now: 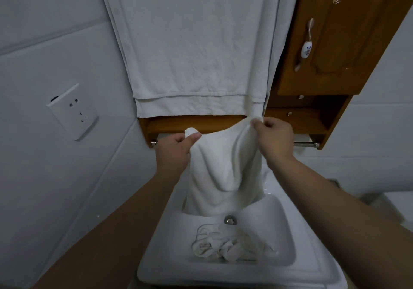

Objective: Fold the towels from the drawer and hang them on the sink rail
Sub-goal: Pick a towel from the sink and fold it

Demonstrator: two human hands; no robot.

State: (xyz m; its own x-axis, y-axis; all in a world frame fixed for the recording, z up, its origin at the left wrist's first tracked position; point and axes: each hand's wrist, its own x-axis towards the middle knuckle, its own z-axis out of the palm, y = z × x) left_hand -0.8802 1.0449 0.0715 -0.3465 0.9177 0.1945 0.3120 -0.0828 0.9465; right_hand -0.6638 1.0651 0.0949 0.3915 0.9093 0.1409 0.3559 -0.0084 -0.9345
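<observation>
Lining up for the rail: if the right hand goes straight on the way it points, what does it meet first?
Probably the lower end of the hanging towel just beyond the right hand, which pinches the small towel; the shelf lies behind. Depth is unclear.

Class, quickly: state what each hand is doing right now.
Left hand: pinches a top corner of the white towel.
Right hand: pinches the towel's other top corner.

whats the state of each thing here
held towel: spread between both hands, lower end reaching sink
left hand: grips its left corner
right hand: grips its right corner
hung towel: draped flat above
cloth: crumpled in sink
cabinet door: shut
</observation>
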